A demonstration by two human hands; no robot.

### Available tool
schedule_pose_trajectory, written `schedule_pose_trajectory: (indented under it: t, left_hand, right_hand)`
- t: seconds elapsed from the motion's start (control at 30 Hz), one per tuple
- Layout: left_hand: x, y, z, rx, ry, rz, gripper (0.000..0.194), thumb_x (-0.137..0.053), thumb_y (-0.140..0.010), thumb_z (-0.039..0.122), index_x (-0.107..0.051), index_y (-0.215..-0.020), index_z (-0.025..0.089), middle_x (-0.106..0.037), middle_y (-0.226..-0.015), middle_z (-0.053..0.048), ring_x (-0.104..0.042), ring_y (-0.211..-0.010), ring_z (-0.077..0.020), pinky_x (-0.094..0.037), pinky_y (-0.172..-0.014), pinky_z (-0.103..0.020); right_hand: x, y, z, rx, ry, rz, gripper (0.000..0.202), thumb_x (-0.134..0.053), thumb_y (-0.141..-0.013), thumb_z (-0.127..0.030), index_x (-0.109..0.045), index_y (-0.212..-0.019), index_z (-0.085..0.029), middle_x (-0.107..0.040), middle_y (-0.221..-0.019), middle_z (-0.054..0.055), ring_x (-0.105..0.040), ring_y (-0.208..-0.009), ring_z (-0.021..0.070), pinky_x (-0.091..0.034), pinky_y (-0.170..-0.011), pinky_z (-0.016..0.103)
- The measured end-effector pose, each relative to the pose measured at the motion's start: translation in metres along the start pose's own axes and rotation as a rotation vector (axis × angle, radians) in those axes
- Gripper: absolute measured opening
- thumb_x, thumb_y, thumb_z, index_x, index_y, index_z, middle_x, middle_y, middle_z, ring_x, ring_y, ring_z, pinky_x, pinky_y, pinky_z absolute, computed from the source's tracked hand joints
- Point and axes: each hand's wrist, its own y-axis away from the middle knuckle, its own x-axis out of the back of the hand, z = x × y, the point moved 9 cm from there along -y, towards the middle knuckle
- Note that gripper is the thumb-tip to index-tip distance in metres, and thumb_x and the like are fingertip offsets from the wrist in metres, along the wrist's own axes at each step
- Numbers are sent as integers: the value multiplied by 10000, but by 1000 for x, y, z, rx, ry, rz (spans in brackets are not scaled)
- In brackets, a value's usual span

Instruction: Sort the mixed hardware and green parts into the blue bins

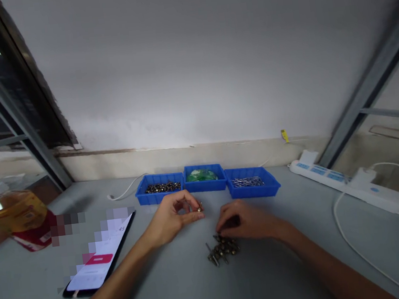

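Note:
My left hand (174, 215) pinches a small brass-coloured metal fitting (199, 208) between thumb and forefinger, above the table. To its right, my right hand (245, 218) hangs over the near pile of small metal fasteners (223, 251), its fingers curled together. Whatever lies between those fingertips is too small and partly hidden to make out. The pile is a loose heap of dark and brassy pieces, several with thin shanks pointing outward. Behind the hands, a blue tray (148, 199) holds small brassy parts, and another blue tray (258, 191) holds thin silvery pins or nails.
A middle blue tray (207, 185) contains a green plastic bag (201, 175). On the left are a phone or tablet (100, 271) and a bottle (19, 213) of amber liquid. A white power strip (347, 185) with cables lies on the right. The wall (191, 73) rises behind.

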Motion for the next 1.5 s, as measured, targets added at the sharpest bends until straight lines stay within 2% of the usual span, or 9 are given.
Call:
schedule_pose_trajectory:
  t: [0.1, 0.2, 0.33, 0.43, 0.53, 0.73, 0.83, 1.13, 1.5]
  left_hand:
    - [12, -4, 7, -59, -101, 66, 188, -784, -720, 275, -624, -732, 178, -682, -787, -19, -566, -712, -148, -457, -690, -291]
    - [46, -8, 8, -104, -262, 258, 170, -744, -756, 314, -633, -757, 186, -697, -815, -31, -618, -774, -184, -488, -752, -330]
    - [99, -3, 7, -139, -618, 592, 176, -634, -848, 345, -680, -937, 201, -650, -1190, -103, -584, -1079, -283, -487, -919, -457]
    - [109, 0, 7, -153, -832, 630, 235, -590, -875, 339, -681, -1047, 208, -538, -1346, -111, -448, -1273, -329, -380, -1058, -538]
    - [90, -2, 11, -213, -883, 495, 200, -572, -890, 304, -673, -1030, 203, -546, -1281, -107, -498, -1199, -302, -396, -1038, -512]
    - [-4, 2, 9, -292, -772, -148, 118, -553, -896, 166, -664, -922, 196, -662, -934, -45, -591, -936, -212, -461, -868, -369]
    - [-37, 13, 2, -245, -676, -326, 138, -581, -885, 148, -675, -970, 203, -666, -971, -43, -600, -940, -199, -471, -858, -345]
    - [-70, 23, 6, -265, -566, -455, 241, -579, -921, 160, -706, -1101, 257, -665, -1091, -63, -551, -1080, -226, -444, -969, -394]
    - [-59, 16, -7, -261, -688, -409, 87, -612, -901, 174, -691, -927, 198, -655, -932, -47, -569, -960, -212, -451, -877, -351]
  right_hand:
    - [-2, 0, -4, 8, 26, 11, 169, -676, -781, -155, -781, -900, -212, -699, -845, 27, -613, -695, 132, -435, -618, 239]
    - [-2, 0, -9, 15, 39, 15, 163, -669, -776, -136, -780, -875, -203, -697, -841, 30, -618, -717, 137, -445, -640, 242]
    - [0, 1, -12, 0, 59, 18, 198, -668, -750, -111, -778, -881, -212, -679, -827, 21, -612, -702, 134, -443, -624, 238]
    - [1, 0, -13, 9, 93, 35, 201, -663, -743, -94, -770, -870, -207, -689, -847, 23, -623, -746, 145, -451, -656, 243]
    - [0, -1, -11, 10, 127, 62, 183, -647, -752, -90, -760, -849, -195, -701, -846, 30, -627, -752, 152, -458, -670, 249]
    - [10, -1, -13, 18, 96, 230, 224, -590, -740, -45, -742, -842, -176, -730, -802, 28, -634, -687, 139, -481, -666, 251]
    - [23, 2, -21, 73, 57, 365, 210, -583, -761, -65, -735, -851, -179, -734, -801, 25, -633, -659, 132, -492, -651, 255]
    - [51, 18, -21, 148, -218, 779, 271, -605, -786, -144, -646, -1041, -225, -695, -847, 19, -675, -785, 157, -560, -627, 265]
    - [54, 57, -86, 592, 352, 1127, 491, -604, -794, -37, -548, -1210, -293, -721, -876, 0, -652, -737, 176, -566, -684, 354]
